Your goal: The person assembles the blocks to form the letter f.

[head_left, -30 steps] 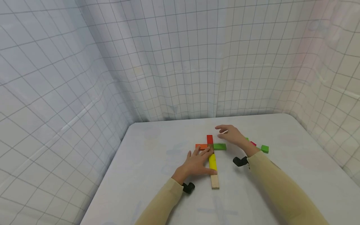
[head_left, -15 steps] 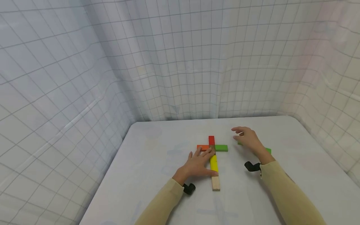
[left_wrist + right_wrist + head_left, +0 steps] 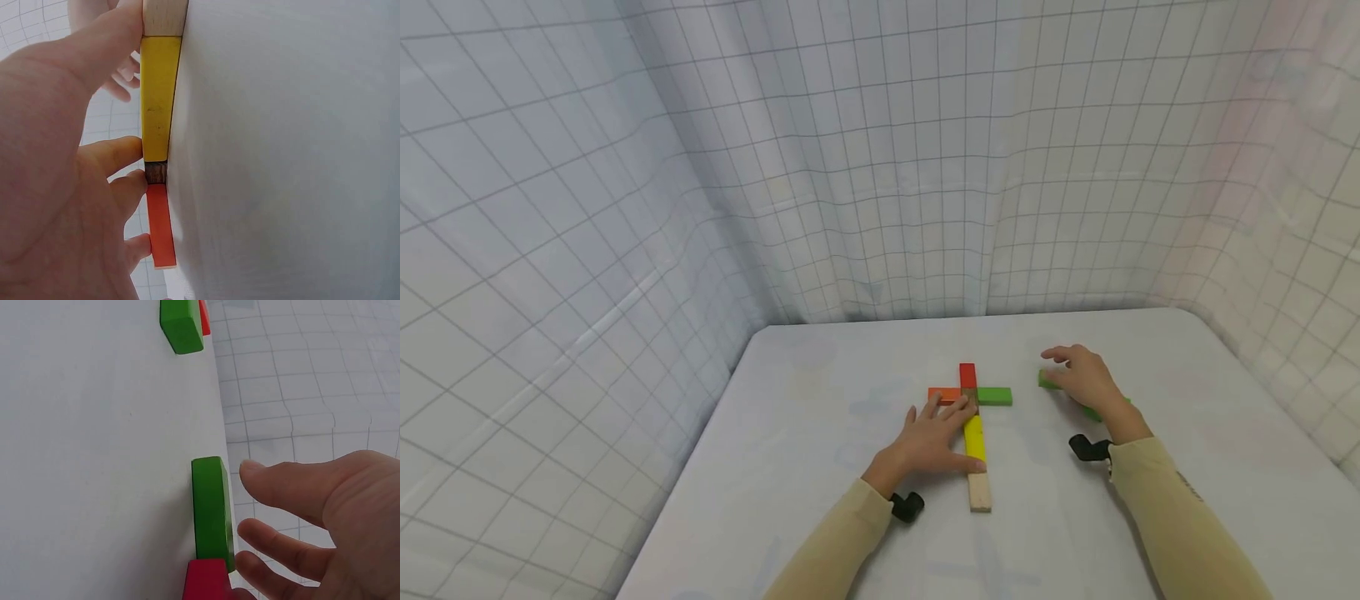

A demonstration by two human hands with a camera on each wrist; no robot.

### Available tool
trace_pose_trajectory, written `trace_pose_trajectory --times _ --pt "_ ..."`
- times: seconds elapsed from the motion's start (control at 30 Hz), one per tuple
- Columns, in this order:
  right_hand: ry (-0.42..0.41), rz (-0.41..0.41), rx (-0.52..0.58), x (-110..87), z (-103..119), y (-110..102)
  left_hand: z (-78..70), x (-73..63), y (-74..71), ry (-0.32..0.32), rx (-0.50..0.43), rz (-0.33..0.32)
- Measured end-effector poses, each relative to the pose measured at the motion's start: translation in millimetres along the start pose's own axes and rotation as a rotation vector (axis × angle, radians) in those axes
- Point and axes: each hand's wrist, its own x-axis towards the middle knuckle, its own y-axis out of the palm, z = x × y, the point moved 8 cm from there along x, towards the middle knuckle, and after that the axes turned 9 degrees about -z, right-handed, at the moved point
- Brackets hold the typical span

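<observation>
Coloured blocks [image 3: 974,437] lie on a white table [image 3: 805,392], walled in by checked cloth [image 3: 880,183]. The left hand [image 3: 928,442] spreads over those set out as a cross, its fingers extended and resting on them without a grip. The right hand [image 3: 1086,379] is beside a loose green block [image 3: 211,509], right of the cross; its fingers are bent and parted, with nothing seen held between them.

Along the cross's stem, a yellow block [image 3: 158,100] meets a bare wood block [image 3: 980,493] at the near end. An orange block [image 3: 162,225] and a second green block [image 3: 994,397] make the side arms, a red block [image 3: 967,375] the top, a brown block [image 3: 156,172] the middle. Smaller still looks the pink block [image 3: 206,580] near the loose green one.

All should be light, stiff and hard to break, perhaps slightly slippery; pinch the loose green one across its long sides, near the middle. The cross seems unfixed, so nudges could shift it.
</observation>
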Motion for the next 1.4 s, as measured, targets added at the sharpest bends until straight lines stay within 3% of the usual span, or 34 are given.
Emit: trace_pose_trajectory --times 0.5,0.9,1.4 --pt "0.006 0.04 -0.06 -0.8 -13 8 -0.5 -0.8 -1.0 0.006 0.017 0.0" --pt "0.01 0.035 0.001 -2.7 -9 3 -0.1 0.1 0.5 -0.001 0.014 0.001" --pt "-0.034 0.063 -0.031 0.1 -6 4 -2.8 -1.0 -2.6 -0.003 0.006 0.008"
